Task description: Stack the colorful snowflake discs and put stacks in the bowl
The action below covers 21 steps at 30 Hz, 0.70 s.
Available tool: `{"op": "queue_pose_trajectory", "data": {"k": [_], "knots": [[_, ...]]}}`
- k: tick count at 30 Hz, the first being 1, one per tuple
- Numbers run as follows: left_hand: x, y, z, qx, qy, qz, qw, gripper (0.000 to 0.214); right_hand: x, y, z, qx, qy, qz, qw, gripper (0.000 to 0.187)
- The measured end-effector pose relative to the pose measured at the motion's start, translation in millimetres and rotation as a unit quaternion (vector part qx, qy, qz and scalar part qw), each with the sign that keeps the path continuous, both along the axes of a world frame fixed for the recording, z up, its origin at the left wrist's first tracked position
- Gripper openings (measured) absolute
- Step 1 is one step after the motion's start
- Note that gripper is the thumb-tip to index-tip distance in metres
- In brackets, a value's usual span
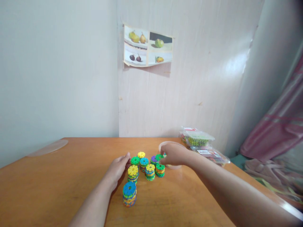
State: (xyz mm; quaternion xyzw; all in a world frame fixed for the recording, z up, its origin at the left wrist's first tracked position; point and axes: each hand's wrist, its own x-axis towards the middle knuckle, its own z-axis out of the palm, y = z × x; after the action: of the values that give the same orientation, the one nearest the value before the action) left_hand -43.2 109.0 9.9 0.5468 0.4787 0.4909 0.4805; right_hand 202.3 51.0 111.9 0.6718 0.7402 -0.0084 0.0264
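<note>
Several short stacks of notched plastic discs stand grouped on the wooden table. Nearest me is a stack with a blue top (129, 189); behind it come a yellow-topped stack (133, 171) and a green-topped one (135, 161). My left hand (118, 168) rests on its edge along the left side of these stacks, fingers stretched out and partly hidden. At the right of the group, my right hand (174, 154) pinches a green disc (159, 157) beside a purple-topped stack (154, 159). Just in front of it stands another green-topped stack (160, 170).
A clear round container (169, 142) lies behind my right hand, mostly covered by it. Clear boxes of green fruit (199, 139) are piled at the back right. A translucent lid (48, 148) lies at the table's left edge. Fruit pictures (148, 47) hang on the wall.
</note>
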Motion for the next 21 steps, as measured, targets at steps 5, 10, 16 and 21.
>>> {"op": "queue_pose_trajectory", "data": {"k": [5,10,16,21], "knots": [[-1,2,-3.3,0.001,0.003,-0.007,1.0,0.059,35,25,7.8,0.017,0.002,-0.066,0.998,0.046],[-2,5,-5.4,0.009,0.011,-0.007,1.0,0.06,51,45,-7.8,-0.054,-0.005,-0.088,0.995,0.042],[-2,3,-2.9,0.008,0.014,0.001,1.0,0.06,44,45,-17.4,-0.093,0.009,-0.08,0.992,0.028],[-1,1,-0.6,0.004,0.014,0.006,1.0,0.056,43,42,-10.1,-0.069,0.01,-0.079,0.994,0.031]]}}
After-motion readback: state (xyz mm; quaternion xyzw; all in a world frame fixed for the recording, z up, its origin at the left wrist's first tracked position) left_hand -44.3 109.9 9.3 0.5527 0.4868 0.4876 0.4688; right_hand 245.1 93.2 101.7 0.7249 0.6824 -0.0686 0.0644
